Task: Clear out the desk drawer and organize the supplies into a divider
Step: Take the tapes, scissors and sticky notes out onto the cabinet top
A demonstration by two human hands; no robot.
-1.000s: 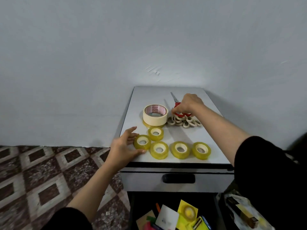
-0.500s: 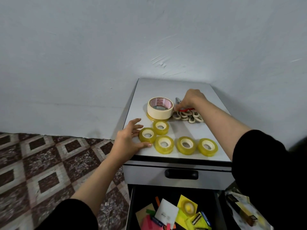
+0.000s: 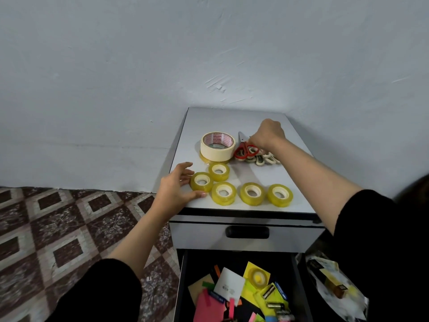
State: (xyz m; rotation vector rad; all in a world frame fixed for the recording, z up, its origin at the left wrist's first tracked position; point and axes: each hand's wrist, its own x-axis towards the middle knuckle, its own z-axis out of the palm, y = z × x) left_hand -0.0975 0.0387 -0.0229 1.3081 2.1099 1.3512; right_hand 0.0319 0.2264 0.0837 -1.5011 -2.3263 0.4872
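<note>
- The left hand (image 3: 176, 189) has not shifted from the near left corner of the worktop (image 3: 232, 117). Its fingers (image 3: 185, 176) are released and loosely spread, cupped against the leftmost yellow tape roll (image 3: 201, 181) without clamping it.
- Four more yellow tape rolls (image 3: 252, 193) lie flat beside it, with a wide masking tape roll (image 3: 217, 145) behind them.
- The red-handled scissors (image 3: 243, 149) have changed most. A moment ago the right hand covered the handles; now they lie in plain sight just beside the masking tape, resting on a cluster of small white rolls (image 3: 264, 159).
- The right hand (image 3: 269, 133) has moved back and sits over the scissors' pivot. Its fingers curl under out of sight, so I cannot tell whether they pinch anything.
- This looks like sorting emptied supplies by kind; clearing is only partly done.
- The upper drawer (image 3: 247, 232) is closed.
- The open drawer (image 3: 180, 287) below holds pink sticky notes (image 3: 206, 307), a white card (image 3: 228, 287), a yellow packet (image 3: 257, 276), batteries (image 3: 269, 292) and coloured scraps.
- A bag (image 3: 334, 291) on the right holds a small box. No divider is in view.
</note>
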